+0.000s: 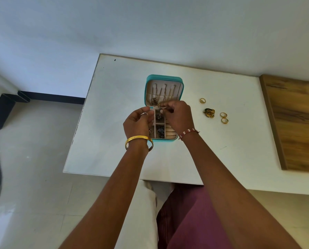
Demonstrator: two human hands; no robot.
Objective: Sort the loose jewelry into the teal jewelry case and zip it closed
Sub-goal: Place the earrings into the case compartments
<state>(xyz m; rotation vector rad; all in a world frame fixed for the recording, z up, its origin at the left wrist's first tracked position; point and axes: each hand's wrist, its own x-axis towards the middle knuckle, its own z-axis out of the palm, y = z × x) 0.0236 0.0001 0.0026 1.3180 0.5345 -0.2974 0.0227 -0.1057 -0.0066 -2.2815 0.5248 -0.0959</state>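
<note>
Both hands meet above the hinge of the open teal zip-around jewelry case (164, 79). The right hand (177, 115) has its fingers curled, the fingertips pinching a small pale piece, too small to identify, just at the bottom edge of the lid. The left hand (137, 121) is also curled, thumb and fingers drawn together near the right fingertips; it seems to pinch something tiny, though the view is too poor to be sure. A wide gold bangle (139, 140) sits on the left wrist, a red and white thread band (188, 132) on the right. The case lies on the white table (114, 97), its lid laid back with thin gold chains (161, 94) hanging inside it, and its cream compartments holding dark ornaments (160, 131). To the right of the case, loose on the table, lie a single gold ring (202, 100), a gold and green brooch-like ornament (209, 113) and two gold rings (224, 117) touching each other. A wooden board (297, 123) rests along the table's right edge.
</note>
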